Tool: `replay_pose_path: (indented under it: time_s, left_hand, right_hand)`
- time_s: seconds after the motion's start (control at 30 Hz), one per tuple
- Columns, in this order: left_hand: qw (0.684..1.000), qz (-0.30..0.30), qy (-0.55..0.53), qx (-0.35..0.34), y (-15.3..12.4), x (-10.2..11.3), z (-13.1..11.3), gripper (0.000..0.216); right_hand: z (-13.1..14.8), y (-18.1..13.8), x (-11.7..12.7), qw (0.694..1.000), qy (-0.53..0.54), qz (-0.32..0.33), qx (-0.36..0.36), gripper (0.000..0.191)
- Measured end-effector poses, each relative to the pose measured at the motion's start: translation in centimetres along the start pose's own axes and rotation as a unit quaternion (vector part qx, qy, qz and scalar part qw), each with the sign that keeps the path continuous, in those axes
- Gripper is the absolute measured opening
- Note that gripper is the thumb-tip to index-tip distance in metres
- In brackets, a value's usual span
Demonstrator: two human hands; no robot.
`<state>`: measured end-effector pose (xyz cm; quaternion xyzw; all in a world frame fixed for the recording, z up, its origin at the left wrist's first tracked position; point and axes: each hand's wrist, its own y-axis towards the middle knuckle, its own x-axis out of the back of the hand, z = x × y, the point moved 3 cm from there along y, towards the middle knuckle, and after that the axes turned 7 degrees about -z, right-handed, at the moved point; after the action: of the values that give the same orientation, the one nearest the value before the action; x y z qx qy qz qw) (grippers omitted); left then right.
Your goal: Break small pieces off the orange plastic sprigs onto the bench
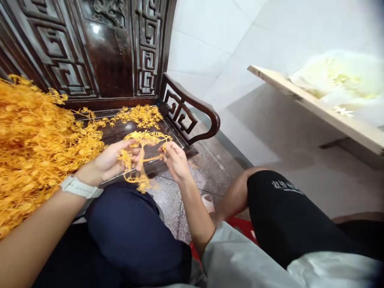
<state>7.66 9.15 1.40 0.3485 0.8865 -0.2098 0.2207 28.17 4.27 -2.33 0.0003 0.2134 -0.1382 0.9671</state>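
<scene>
Between my hands hangs an orange-yellow branched plastic piece (143, 158), with thin stems and small flower-like tips. My left hand (120, 159) is closed around its left side, the fingers partly hidden by the strands. On the right, my right hand (177, 160) pinches the end of a stem with thumb and forefinger. Just behind my hands, a small heap of similar orange pieces (144, 116) lies on the dark wooden bench seat (129, 127). A much larger pile of orange pieces (39, 152) fills the left side of the bench, beside my left forearm.
The bench has a carved back (111, 60) and a curved armrest (207, 116) behind my right hand. At the right, a wooden board (300, 100) carries a pale plastic bag (339, 76) with yellowish contents. Another person's knee (270, 200) in black shorts is close on the right.
</scene>
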Motion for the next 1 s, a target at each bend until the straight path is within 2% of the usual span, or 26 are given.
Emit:
replay_pose_path:
  time_s: [0.1,0.23,0.33,0.4,0.5,0.57,0.63,0.67,0.7,0.73,0.77,0.83,0.87,0.9,0.93,0.97,1.0]
  left_hand:
    - [1.000,-0.013,0.023,0.005,-0.1,0.0,-0.7,0.043]
    - [0.988,-0.061,0.141,0.018,-1.4,0.9,-2.1,0.041]
    - [0.966,-0.086,0.242,0.028,-2.4,1.5,-2.7,0.046]
    - [0.960,-0.097,0.259,0.033,-2.5,1.9,-2.8,0.049]
    - [0.971,-0.145,0.188,0.027,-1.9,2.9,-3.0,0.044]
    - [0.969,-0.225,0.098,-0.004,-1.3,4.3,-3.4,0.039]
    - [0.943,-0.326,0.012,-0.063,-1.1,6.3,-4.0,0.036]
    - [0.932,-0.353,-0.003,-0.085,-1.1,7.3,-4.3,0.036]
    - [0.923,-0.372,-0.011,-0.101,-1.1,8.2,-4.5,0.037]
    - [0.918,-0.382,-0.012,-0.109,-1.1,9.0,-4.6,0.037]
    - [0.915,-0.387,-0.010,-0.114,-1.1,9.6,-4.7,0.037]
    - [0.911,-0.392,-0.008,-0.127,-1.0,10.3,-4.7,0.035]
    - [0.910,-0.391,-0.005,-0.135,-1.0,10.3,-4.7,0.034]
    - [0.910,-0.389,-0.002,-0.141,-0.9,10.2,-4.7,0.033]
    - [0.912,-0.385,0.000,-0.143,-0.9,10.0,-4.6,0.033]
    - [0.914,-0.381,0.002,-0.142,-0.8,9.7,-4.6,0.032]
    - [0.916,-0.377,0.006,-0.138,-0.9,9.4,-4.5,0.032]
  right_hand:
    - [-0.1,0.2,1.1,0.997,0.064,-0.022,-0.035,0.018]
    - [-0.5,0.7,3.4,0.987,0.120,-0.057,-0.091,0.019]
    - [-0.6,0.9,4.5,0.988,0.118,-0.041,-0.093,0.030]
    - [-0.8,0.7,4.6,0.992,0.104,-0.018,-0.075,0.037]
    - [-1.4,-0.9,3.9,0.995,0.088,0.022,-0.037,0.042]
    - [-1.7,-3.1,3.1,0.995,0.084,0.057,-0.013,0.043]
    - [-1.3,-6.0,2.2,0.988,0.078,0.131,0.005,0.038]
    - [-0.7,-7.4,1.7,0.978,0.070,0.195,0.011,0.034]
    - [0.1,-8.8,1.1,0.958,0.053,0.283,0.012,0.027]
    - [1.1,-10.1,0.5,0.920,0.028,0.390,0.008,0.022]
    - [2.2,-11.3,-0.1,0.865,0.005,0.501,0.007,0.022]
    - [4.4,-12.6,-1.0,0.726,-0.024,0.687,0.009,0.024]
    - [5.4,-12.6,-1.3,0.667,-0.023,0.745,0.014,0.026]
    - [6.1,-12.2,-1.5,0.635,-0.021,0.772,0.025,0.026]
    - [6.4,-11.1,-1.9,0.646,-0.025,0.762,0.042,0.025]
    - [6.4,-9.4,-2.3,0.708,-0.048,0.701,0.071,0.028]
    - [6.0,-7.3,-2.6,0.792,-0.086,0.596,0.102,0.037]
